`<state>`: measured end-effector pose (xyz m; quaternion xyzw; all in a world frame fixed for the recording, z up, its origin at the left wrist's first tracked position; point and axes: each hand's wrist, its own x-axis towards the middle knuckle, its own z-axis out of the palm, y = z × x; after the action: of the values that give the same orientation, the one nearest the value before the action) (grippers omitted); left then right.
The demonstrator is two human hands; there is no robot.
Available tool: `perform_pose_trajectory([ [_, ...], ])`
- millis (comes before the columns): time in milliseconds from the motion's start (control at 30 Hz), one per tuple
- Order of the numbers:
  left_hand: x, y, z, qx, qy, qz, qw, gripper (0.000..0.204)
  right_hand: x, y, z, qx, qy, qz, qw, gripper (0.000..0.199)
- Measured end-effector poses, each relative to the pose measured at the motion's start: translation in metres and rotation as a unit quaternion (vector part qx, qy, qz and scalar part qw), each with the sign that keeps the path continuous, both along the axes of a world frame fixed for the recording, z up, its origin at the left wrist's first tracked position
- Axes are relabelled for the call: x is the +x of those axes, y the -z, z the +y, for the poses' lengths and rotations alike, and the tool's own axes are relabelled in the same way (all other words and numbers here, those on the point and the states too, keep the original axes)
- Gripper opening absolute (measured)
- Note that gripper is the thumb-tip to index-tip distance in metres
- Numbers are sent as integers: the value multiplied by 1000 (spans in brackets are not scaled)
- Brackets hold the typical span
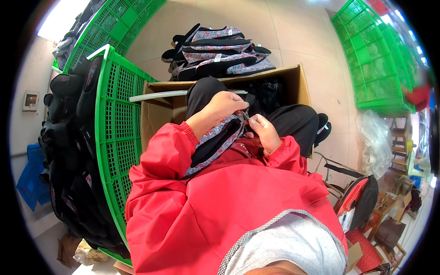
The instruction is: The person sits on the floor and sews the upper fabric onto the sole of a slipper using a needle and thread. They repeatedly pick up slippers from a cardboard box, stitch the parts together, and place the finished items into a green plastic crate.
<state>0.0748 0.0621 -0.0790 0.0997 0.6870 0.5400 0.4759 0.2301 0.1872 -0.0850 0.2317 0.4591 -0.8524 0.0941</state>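
Note:
In my lap lies a padded fabric piece [215, 145], black with a grey-and-red floral pattern, shaped somewhat like a slipper. My left hand [223, 106] is closed on its upper end, fingers pinched together. Close beside it, my right hand [265, 132] is closed around a small grey metal tool [246, 115] that resembles thread snips; the fingers hide most of it. Both hands meet at the edge of the fabric. Between my knees and beyond them stands an open cardboard box [300, 87] with dark items inside.
A pale tube [160, 96] lies across the box. Behind it, similar floral pieces [220, 50] are piled on the floor. A green crate [120, 137] stands at my left beside stacked black pieces [68, 137]. More green crates [371, 59] and a person's red sleeve [419, 97] are at right.

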Motion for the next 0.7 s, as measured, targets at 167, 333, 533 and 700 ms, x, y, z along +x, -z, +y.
perform_pose_trajectory([
  [167, 0, -8, -1, 10, -56, 27, 998, 18, 11, -6, 4, -45, 3, -24, 999, 21],
  [333, -11, -33, -24, -56, 47, 216, 974, 17, 17, 4, -8, -58, 49, 69, 995, 25],
  [533, 9, -73, -59, -38, 27, 227, 973, 9, 17, 19, -21, -65, 74, 125, 987, 30],
  [700, 57, -73, -72, -49, 66, 571, 817, 13, 19, 18, -21, -87, 46, 149, 984, 28],
])
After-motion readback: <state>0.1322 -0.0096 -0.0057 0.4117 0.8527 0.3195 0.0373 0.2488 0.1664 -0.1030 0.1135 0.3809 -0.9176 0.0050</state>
